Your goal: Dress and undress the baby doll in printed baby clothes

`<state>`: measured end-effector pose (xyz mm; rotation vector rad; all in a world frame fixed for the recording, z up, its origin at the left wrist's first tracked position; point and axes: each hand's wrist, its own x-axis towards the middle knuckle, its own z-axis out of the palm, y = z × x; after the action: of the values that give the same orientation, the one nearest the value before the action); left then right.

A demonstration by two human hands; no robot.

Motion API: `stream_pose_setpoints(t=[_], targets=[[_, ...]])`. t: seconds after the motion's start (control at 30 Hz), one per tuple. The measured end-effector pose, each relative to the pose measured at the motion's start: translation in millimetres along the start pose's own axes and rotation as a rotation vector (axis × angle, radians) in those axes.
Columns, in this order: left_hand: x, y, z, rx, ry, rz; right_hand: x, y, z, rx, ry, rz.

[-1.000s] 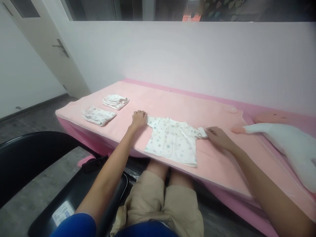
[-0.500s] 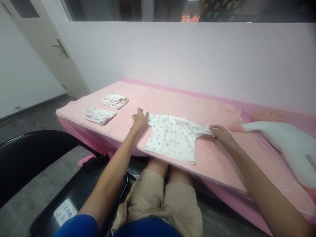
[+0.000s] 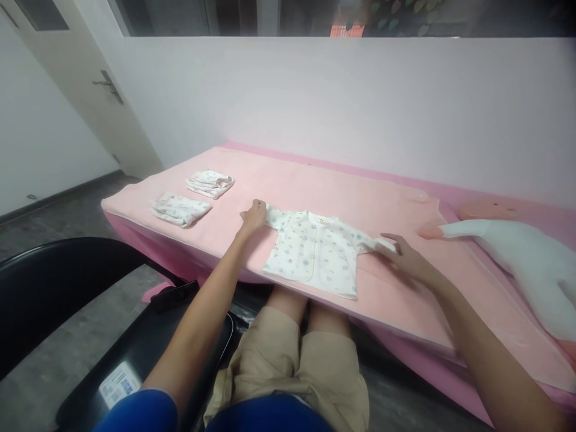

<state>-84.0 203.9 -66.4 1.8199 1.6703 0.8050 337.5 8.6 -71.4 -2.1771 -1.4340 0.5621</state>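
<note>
A white baby shirt [image 3: 310,249] with small printed figures and a front placket lies flat on the pink mat, its sleeves spread to both sides. At the end of the left sleeve, my left hand [image 3: 254,216] is closed with its fingers bunched on the cuff. My right hand [image 3: 408,259] has its fingers around the cuff of the other sleeve, which is raised slightly; its lower fingers are partly hidden. Two folded printed garments, one nearer [image 3: 180,210] and one farther [image 3: 210,183], rest to the left of my left hand.
The pink mat [image 3: 279,180] covers a table against a white wall. A baby doll [image 3: 517,246] in white lies at the right. A black chair [image 3: 180,354] with a dark object on its seat stands at my left.
My right hand has shifted slightly down and right at the cuff, and its fingers have changed position. The right sleeve looks straighter. My left hand has barely moved.
</note>
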Motion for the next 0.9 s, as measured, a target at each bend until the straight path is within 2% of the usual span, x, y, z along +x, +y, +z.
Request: stream_pose_setpoints(t=[0.1, 0.17, 0.3, 0.47, 0.57, 0.67, 0.8, 0.83, 0.9], targets=[[-1, -7, 0.8, -0.074, -0.008, 0.008, -5, 0, -8, -0.027, -0.129, -0.155], [0, -12, 2.8, -0.122, -0.001, 0.040, -7, 1, -9, -0.006, -0.112, -0.178], [2, -19, 6.7, -0.190, 0.048, 0.100, -4, 0, -6, 0.053, 0.052, -0.138], [3, -21, 10.2, -0.196, 0.145, 0.128, 6, -4, -4, 0.084, 0.347, -0.182], [3, -21, 13.5, -0.142, 0.161, 0.150, 6, -5, -1, 0.131, 0.304, -0.167], [0, -19, 15.1, -0.006, 0.211, 0.194, 2, 0, 6, 0.108, 0.237, -0.084], [-9, -5, 12.9, 0.191, 0.320, 0.304, -5, 9, 16, 0.108, 0.254, 0.006], [-12, 0, 13.2, 0.213, 0.312, 0.352, -7, 10, 18, 0.124, 0.264, 0.012], [-17, 14, 17.6, 0.235, 0.220, 0.490, -11, 10, 21, 0.167, 0.299, 0.036]])
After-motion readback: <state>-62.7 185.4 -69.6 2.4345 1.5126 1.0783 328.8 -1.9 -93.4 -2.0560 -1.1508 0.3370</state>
